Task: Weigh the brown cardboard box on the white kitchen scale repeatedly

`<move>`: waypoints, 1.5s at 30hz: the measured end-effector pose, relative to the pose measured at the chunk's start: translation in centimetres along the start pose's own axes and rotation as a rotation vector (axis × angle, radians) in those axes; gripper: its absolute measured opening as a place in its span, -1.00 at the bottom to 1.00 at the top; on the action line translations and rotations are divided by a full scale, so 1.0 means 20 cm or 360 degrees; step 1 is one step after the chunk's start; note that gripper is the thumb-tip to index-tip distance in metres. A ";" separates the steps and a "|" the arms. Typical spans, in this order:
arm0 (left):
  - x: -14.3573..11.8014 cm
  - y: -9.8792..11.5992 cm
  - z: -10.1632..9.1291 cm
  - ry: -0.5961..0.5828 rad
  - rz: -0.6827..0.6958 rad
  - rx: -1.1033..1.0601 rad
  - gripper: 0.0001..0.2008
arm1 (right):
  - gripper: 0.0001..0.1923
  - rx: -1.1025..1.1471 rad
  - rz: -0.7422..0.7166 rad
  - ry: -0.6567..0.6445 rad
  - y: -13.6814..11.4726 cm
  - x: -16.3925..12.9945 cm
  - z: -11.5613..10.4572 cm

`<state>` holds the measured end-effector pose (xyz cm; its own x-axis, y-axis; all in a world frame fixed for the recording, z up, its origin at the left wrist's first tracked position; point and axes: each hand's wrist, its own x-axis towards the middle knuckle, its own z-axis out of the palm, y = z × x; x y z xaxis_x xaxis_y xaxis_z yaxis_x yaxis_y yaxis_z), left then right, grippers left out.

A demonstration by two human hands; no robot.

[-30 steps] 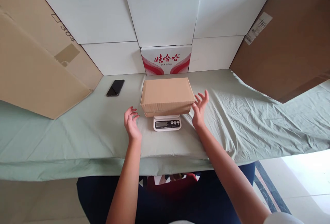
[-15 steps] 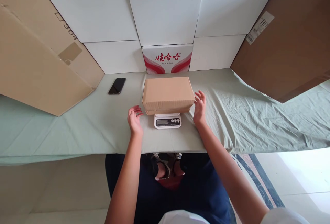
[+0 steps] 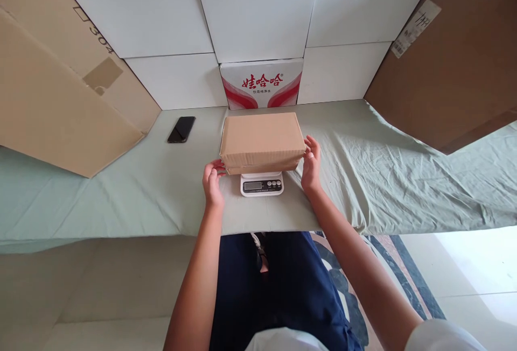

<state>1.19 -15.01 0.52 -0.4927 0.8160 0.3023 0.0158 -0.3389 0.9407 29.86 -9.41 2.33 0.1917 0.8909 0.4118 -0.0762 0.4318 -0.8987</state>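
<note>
A closed brown cardboard box sits on a white digital kitchen scale, covering its weighing plate. The scale's display and buttons show in front of the box; I cannot read a figure. My left hand is at the box's left front corner, its curled fingers against the side and its fingertips partly hidden. On the opposite side, my right hand has its bent fingers against the right end, with some fingertips behind the edge. Between them, both hands grip the box, which is level.
Left of the box lies a black smartphone on the green cloth. A white and red carton stands behind, below white panels. Large cardboard sheets flank the table at left and right.
My left hand has moved in to the box's left corner, and my right hand has closed in on the right end. The camera view has shifted slightly; the smartphone stays in place.
</note>
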 end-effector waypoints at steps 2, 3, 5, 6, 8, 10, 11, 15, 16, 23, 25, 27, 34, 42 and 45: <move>0.00 0.00 0.00 0.0015 0.0000 -0.0014 -0.51 | -0.38 0.0015 0.0011 -0.0006 0.01 0.00 0.00; -0.01 0.00 0.00 0.0026 -0.0002 -0.0023 -0.51 | -0.38 0.0011 0.0017 -0.0012 0.01 0.00 0.00; -0.01 0.00 0.00 0.0036 0.0002 -0.0031 -0.52 | -0.37 -0.0022 0.0025 -0.0019 0.01 0.00 0.00; -0.01 0.00 0.00 0.0029 0.0008 -0.0026 -0.52 | -0.37 -0.0041 0.0025 -0.0019 0.01 0.00 0.00; -0.01 0.00 0.00 0.0004 0.0022 -0.0007 -0.51 | -0.38 -0.0057 0.0022 -0.0011 0.01 0.00 0.01; -0.01 0.00 0.00 -0.0009 0.0036 0.0010 -0.48 | -0.38 -0.0032 0.0022 -0.0003 0.01 0.01 0.01; -0.01 0.00 0.00 -0.0015 0.0043 0.0014 -0.46 | -0.38 -0.0010 0.0022 0.0001 0.00 0.01 0.01; -0.03 0.02 0.01 -0.0132 0.0039 -0.0067 -0.38 | -0.36 0.0037 0.0008 0.0015 0.00 0.02 0.02; -0.03 0.02 0.02 -0.0179 0.0012 -0.0102 -0.36 | -0.36 0.0032 0.0000 0.0009 0.00 0.02 0.02; -0.07 0.05 0.02 -0.0393 -0.0097 -0.0082 -0.35 | -0.32 0.0004 -0.0065 -0.0096 -0.02 0.01 0.02; -0.08 0.06 0.03 -0.0389 -0.0083 -0.0098 -0.35 | -0.31 -0.0044 -0.0094 -0.0139 -0.04 0.00 0.02; -0.08 0.07 0.03 -0.0385 -0.0077 -0.0110 -0.34 | -0.32 -0.0053 -0.0129 -0.0170 -0.06 -0.01 0.03; -0.09 0.08 0.02 -0.0392 -0.0073 -0.0068 -0.30 | -0.36 -0.0088 -0.0169 -0.0199 -0.10 -0.03 0.06; -0.10 0.10 0.02 -0.0373 -0.0040 -0.0094 -0.27 | -0.37 -0.0122 -0.0174 -0.0174 -0.15 -0.04 0.06; -0.12 0.11 0.02 -0.0405 -0.0026 -0.0046 -0.24 | -0.34 -0.0154 -0.0155 -0.0211 -0.18 -0.07 0.07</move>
<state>2.74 -17.55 1.86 -0.2578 0.9118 0.3197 -0.0171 -0.3351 0.9420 28.49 -11.96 5.12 0.0624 0.8592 0.5078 0.0323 0.5068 -0.8615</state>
